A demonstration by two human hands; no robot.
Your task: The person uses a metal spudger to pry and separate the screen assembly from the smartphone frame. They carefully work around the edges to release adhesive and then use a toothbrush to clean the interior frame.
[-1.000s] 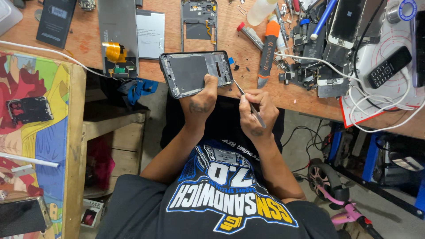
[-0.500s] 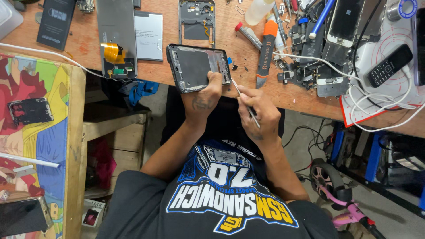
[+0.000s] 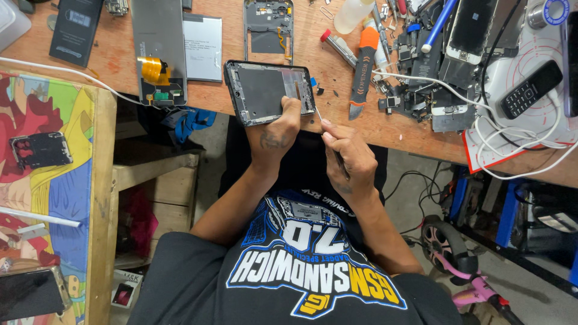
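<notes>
1. The left hand (image 3: 276, 133) grips the near right corner of the open phone frame (image 3: 269, 90), which lies at the edge of the wooden bench (image 3: 385, 129).
2. The frame's long side runs left to right.
3. The right hand (image 3: 348, 161) pinches a thin metal tool (image 3: 319, 114). Its tip points up and left at the frame's right end.
4. The frame lies just left of the tool tip, so the right hand is nearer that end.
5. An orange-handled pry tool (image 3: 362, 72) lies to the right.
</notes>
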